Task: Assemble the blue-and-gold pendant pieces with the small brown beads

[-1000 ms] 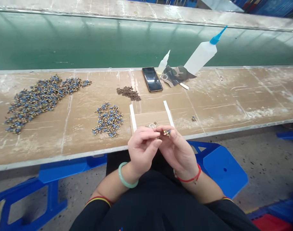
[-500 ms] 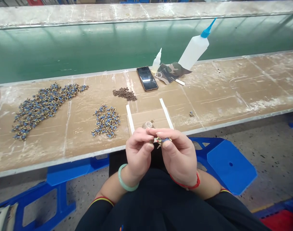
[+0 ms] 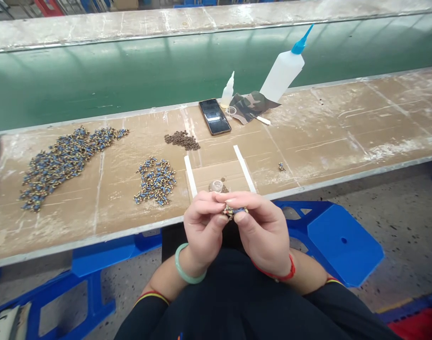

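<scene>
Both hands meet just in front of the table edge. My right hand point(image 3: 263, 231) pinches a small blue and gold figure point(image 3: 239, 211) between thumb and fingers. My left hand point(image 3: 205, 226) is closed at the figure's left end, thumb and fingertips pressed together; what lies between them is too small to make out. Just beyond the fingers a round, clear-topped object point(image 3: 216, 186) sits on a cardboard piece point(image 3: 216, 170) with two white strips. Left of it lie a small pile of similar figures point(image 3: 155, 182) and a larger pile point(image 3: 67, 158).
A pile of brown discs point(image 3: 182, 140), a phone point(image 3: 215, 116), a small bottle point(image 3: 228, 92), camouflage cloth point(image 3: 249, 106), a white-handled tool point(image 3: 263, 120) and a large blue-tipped bottle point(image 3: 282, 73) stand or lie farther back. One figure point(image 3: 281, 166) lies at right. Blue stools point(image 3: 343, 241) are below.
The two hands have drawn slightly closer together, and the figure between them has shifted a little left, with its left end nearer my left fingertips. The view has shifted slightly.
</scene>
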`<state>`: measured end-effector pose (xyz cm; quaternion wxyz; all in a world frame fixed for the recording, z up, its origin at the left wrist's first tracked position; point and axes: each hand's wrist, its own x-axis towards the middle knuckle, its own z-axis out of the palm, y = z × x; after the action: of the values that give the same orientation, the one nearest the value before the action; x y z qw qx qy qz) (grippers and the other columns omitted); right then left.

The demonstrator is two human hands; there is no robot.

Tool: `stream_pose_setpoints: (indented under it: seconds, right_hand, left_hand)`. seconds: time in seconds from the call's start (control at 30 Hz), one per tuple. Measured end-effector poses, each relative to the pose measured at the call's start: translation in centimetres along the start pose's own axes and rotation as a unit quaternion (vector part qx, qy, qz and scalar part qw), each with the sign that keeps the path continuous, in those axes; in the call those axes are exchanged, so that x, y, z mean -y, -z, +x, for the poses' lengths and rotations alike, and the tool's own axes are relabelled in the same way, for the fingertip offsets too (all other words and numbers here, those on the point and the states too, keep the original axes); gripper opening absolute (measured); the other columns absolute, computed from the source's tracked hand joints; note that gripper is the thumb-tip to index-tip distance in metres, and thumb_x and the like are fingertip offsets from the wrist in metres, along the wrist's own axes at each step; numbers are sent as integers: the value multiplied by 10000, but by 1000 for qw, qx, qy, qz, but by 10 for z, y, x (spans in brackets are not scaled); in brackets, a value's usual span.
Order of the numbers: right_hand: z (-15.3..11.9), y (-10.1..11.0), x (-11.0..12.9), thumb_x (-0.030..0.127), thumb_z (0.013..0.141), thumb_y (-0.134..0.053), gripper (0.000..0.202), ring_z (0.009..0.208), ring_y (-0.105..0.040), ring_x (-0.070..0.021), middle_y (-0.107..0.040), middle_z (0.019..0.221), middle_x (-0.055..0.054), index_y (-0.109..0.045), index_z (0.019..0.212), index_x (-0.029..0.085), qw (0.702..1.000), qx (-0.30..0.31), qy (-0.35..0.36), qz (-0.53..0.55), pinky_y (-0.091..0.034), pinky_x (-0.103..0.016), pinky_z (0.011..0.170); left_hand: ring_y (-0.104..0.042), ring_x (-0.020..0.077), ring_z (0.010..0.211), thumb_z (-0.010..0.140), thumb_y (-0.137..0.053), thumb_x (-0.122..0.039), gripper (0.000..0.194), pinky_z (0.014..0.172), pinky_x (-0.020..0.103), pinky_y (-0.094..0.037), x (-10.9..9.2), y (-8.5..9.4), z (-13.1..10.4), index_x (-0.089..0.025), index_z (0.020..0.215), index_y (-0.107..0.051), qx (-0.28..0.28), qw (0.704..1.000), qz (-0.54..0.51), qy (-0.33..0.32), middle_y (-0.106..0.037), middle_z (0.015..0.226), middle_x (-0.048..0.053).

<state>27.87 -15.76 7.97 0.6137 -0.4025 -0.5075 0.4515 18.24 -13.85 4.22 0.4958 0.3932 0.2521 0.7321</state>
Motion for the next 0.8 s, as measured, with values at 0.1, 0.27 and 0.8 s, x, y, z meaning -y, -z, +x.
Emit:
stream_pose_setpoints:
  seconds: [0.1,0.27,0.8]
  right_hand:
    - [1,1,0,441,965,-738,151,1058,-799,-261,-837,1111,-37,-797,1039,323,1000,5,3,-7,-673,-465,942]
    - [3,2,3,438,977,-721,151,1065,-800,-265,-838,1109,-42,-797,1024,316,1000,18,1,-12,-675,-472,943]
    - [6,-6,-7,397,952,-762,103,1025,-811,-227,-841,1106,-32,-792,1005,313,997,-38,15,69,-678,-406,929]
  left_hand:
    - [-640,121,746,895,-824,-402,115,709,251,-556,-1,-2,0,-293,876,-793,-7,1000,10,-15,-621,778,-19]
    - [-653,112,743,913,-811,-377,68,722,243,-571,0,0,-1,-309,909,-807,-13,999,33,-37,-638,779,-23]
    - [-720,187,1045,990,-623,-111,560,918,331,-629,13,10,-13,-351,1495,-595,65,947,237,-208,-719,1188,61]
